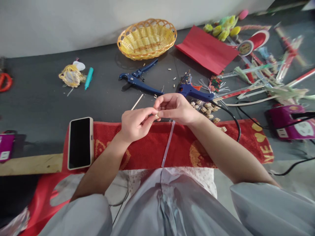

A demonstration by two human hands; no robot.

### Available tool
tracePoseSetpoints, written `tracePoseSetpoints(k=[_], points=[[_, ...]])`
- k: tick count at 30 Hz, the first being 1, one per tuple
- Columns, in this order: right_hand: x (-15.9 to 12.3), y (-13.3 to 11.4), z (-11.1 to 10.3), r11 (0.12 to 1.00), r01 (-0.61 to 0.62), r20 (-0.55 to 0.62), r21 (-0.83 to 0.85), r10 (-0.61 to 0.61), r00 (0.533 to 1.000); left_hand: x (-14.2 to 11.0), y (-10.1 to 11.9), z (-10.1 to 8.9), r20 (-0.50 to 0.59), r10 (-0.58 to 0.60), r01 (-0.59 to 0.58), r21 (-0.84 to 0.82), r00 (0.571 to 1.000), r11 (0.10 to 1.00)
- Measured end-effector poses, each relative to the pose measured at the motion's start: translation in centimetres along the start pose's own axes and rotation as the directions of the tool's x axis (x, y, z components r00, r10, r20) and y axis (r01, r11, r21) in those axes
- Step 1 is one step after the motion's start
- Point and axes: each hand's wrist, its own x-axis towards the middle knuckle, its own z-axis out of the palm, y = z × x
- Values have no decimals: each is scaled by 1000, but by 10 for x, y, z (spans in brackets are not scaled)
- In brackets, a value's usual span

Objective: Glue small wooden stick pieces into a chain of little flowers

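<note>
The left hand (pixel 136 123) and right hand (pixel 176 109) pinch a tiny piece (pixel 157 115) together, near the towel (pixel 147 154) along the table's (pixel 98 101) near edge. Cutter (pixel 137 81) and glue gun (pixel 197 93) lie beyond; the basket (pixel 147 44) sits by the far edge.

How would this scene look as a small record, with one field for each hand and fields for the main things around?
Left hand: pinching a tiny pale piece
Right hand: fingertips at the same piece
Towel: red, along the near table edge
Phone: on the towel's left end, screen dark
Cutter: blue, beyond the hands
Glue gun: blue, right of the cutter
Basket: yellow, woven, near the wall
Paper: red, right of the basket
</note>
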Motion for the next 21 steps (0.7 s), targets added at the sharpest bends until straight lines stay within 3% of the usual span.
tracePoseSetpoints(k=[10, 21], points=[[0, 3, 0, 999, 38, 0, 19, -38, 999, -4, -1, 0, -49, -171, 169, -40, 984, 985], [1, 7, -1, 993, 100, 16, 58, -101, 995, -1, 2, 1, -61, -161, 155, -94, 985, 983]])
